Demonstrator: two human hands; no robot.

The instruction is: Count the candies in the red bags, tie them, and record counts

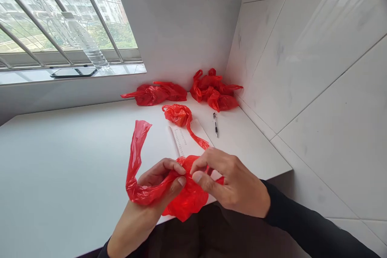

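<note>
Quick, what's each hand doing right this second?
Left hand: closed, holding a crumpled, translucent red plastic bag between thumb and fingers.
Right hand: fingers curled at the same bag; whether it grips cannot be told.

Right sleeve [290, 213]: black, long, plain, fairly close-fitting; its edge sits at the wrist [266, 204]. Left sleeve [104, 250]: also black, only a short strip visible at the lower edge of view; forearm [127, 227] bare beyond it. Right hand [232, 181] and left hand [163, 201]: bare. Clothing [193, 234] lower down: dark, brownish black; details lost in shadow.
</note>
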